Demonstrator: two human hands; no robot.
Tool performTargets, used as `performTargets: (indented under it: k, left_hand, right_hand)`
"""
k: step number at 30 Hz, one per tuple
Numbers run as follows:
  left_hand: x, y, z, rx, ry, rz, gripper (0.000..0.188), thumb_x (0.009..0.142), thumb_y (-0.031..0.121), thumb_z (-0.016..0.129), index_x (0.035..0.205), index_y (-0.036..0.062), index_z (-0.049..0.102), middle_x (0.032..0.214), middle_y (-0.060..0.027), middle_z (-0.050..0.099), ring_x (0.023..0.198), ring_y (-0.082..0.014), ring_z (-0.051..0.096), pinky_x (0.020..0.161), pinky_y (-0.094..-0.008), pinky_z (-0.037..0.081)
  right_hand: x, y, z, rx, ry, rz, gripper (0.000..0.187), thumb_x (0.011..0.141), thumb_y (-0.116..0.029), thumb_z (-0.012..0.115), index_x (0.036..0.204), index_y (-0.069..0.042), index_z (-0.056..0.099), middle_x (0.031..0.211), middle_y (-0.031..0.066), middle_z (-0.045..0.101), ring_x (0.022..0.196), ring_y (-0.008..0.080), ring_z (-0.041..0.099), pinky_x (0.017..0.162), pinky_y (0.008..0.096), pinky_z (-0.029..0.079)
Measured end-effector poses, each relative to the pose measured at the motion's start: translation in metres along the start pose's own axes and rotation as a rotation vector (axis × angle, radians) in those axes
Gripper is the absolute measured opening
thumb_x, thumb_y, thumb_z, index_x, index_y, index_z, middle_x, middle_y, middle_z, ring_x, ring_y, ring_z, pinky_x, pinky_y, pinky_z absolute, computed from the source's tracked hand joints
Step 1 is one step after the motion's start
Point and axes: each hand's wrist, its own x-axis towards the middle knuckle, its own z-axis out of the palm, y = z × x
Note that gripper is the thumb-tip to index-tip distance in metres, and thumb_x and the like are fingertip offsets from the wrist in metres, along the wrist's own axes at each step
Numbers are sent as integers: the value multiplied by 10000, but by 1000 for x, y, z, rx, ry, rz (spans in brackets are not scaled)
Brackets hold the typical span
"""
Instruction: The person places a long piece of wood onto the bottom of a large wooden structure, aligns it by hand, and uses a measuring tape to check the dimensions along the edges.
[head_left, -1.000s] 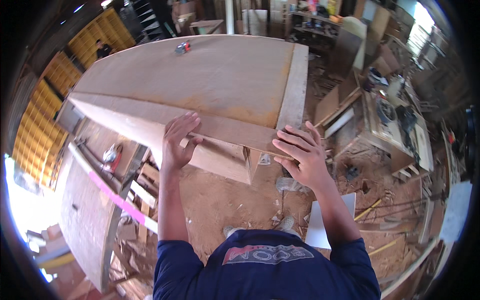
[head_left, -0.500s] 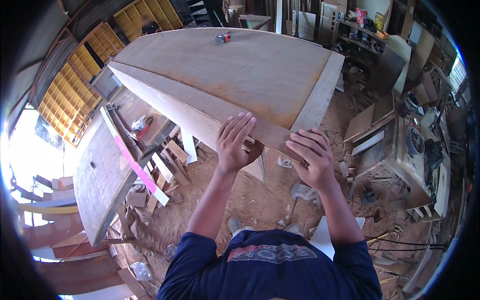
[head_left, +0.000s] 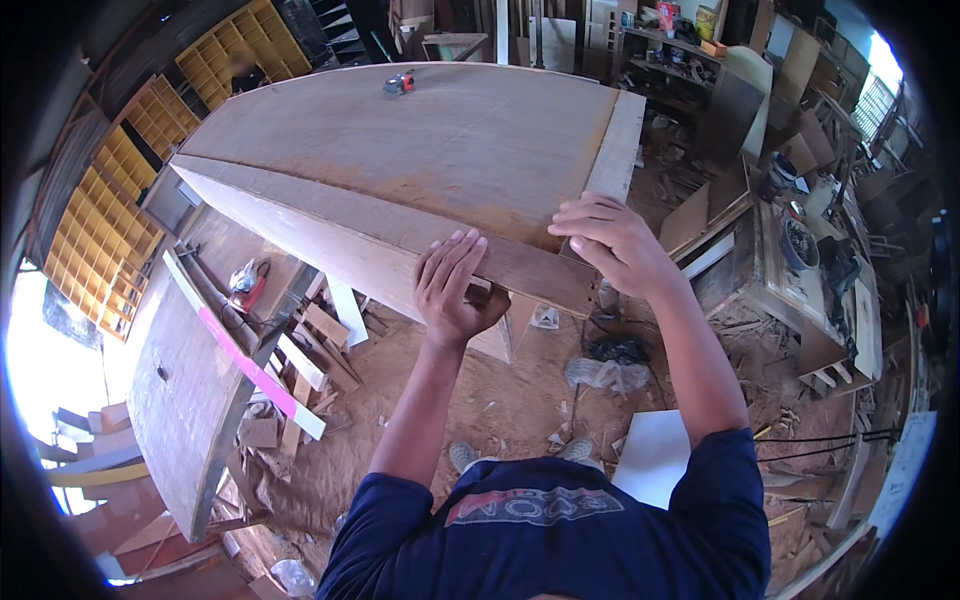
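Observation:
A large wooden panel lies in front of me, with a long flat wooden board along its near edge. Brown dust is spread beside the inner edge of this board. My left hand grips the board's near edge, fingers on top and thumb below. Over the board's right end, by the corner with a pale crosspiece, is my right hand. Its fingers are loosely bent and nothing shows in them; whether the fingertips touch the wood is unclear.
A red and black tool rests on the panel's far part. To the left is a worktable with a pink-and-white strip. Wood scraps and a plastic bag litter the floor. A cluttered bench stands right; a person is far left.
My right hand has come off the board's end and risen toward the corner, uncovering that end. The left hand keeps its grip on the board. The whole view has shifted slightly.

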Motion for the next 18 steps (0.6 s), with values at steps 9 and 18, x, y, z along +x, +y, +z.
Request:
performTargets:
  k: [9, 18]
  left_hand:
    - [-2, -5, 6, 29, 56, 40, 482, 872, 390, 774, 1260, 105, 776, 1305, -58, 807, 1237, -261, 759, 1149, -452, 496]
    - [-2, -11, 8, 43, 66, 60, 482, 868, 435, 770, 1228, 115, 787, 1277, -48, 814, 1216, -252, 766, 1130, -447, 507]
  right_hand:
    - [32, 11, 5, 80, -205, 8, 250, 1004, -156, 675, 825, 18, 653, 809, 157, 607, 815, 361, 572, 754, 474, 467]
    - [45, 13, 18, 74, -317, -32, 361, 1042, -284, 614, 805, -13, 647, 802, 165, 609, 860, 381, 593, 796, 510, 469]
